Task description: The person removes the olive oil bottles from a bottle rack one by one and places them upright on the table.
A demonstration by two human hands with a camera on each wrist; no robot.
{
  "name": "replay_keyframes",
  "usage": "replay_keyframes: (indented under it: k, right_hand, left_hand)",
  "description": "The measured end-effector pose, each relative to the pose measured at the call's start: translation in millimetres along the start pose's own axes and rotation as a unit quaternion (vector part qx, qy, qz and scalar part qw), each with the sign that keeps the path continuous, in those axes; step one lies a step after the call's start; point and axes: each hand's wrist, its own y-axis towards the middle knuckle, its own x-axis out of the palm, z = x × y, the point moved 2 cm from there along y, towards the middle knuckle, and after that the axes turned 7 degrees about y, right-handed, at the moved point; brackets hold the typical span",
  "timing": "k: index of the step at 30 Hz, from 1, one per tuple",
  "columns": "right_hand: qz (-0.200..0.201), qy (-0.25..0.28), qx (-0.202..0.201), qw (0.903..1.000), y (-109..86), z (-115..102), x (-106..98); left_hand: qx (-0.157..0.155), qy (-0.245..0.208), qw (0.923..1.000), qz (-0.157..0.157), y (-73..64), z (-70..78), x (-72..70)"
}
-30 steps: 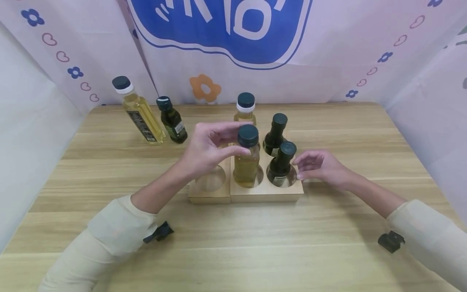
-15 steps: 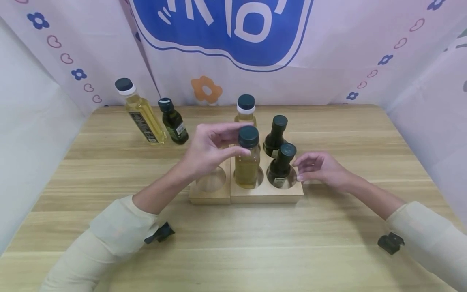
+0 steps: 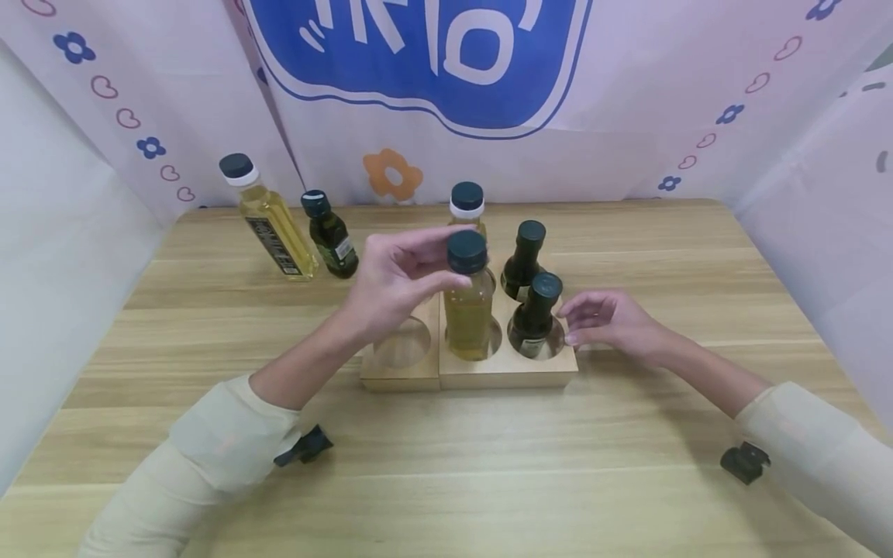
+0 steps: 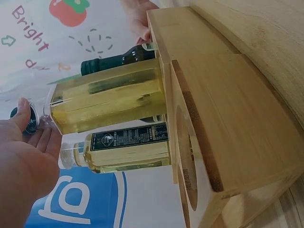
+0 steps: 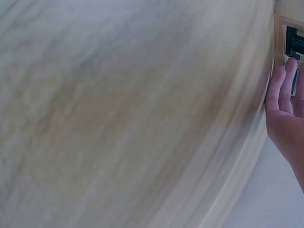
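Over the middle of the worktop (image 3: 481,473), the left hand (image 3: 391,283) pinches a yellow-filled bottle (image 3: 467,319) near its top, between thumb and fingers; this bottle is upright at a front hole of the wooden holder (image 3: 509,380), and whether it is fully seated cannot be determined. The right hand (image 3: 614,322) touches the holder's right end with loosely bent fingers, beside the front dark bottle (image 3: 537,310). A rear dark bottle (image 3: 525,260) and a white-collared bottle (image 3: 467,200) stand behind. Well apart to the left, a tall bottle (image 3: 277,232) and a small bottle (image 3: 332,242) stand near each other.
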Motion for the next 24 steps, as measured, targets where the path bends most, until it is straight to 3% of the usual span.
replay_keyframes:
  k: [8,19,24]
  right_hand:
    - [-0.003,0.005,0.000,1.0000,-0.3,-0.9,0.8]
    - [-0.006,0.013,0.002,0.9999,-0.5,-2.5,1.0]
    - [-0.009,0.019,0.001,0.9998,-0.3,-2.9,1.0]
  left_hand:
    - [0.008,-0.011,0.9999,0.010,1.3,2.9,-3.2]
    - [0.015,-0.010,0.9985,0.052,4.2,8.4,-6.3]
    - [0.034,-0.011,0.9971,0.067,4.8,9.8,-8.2]
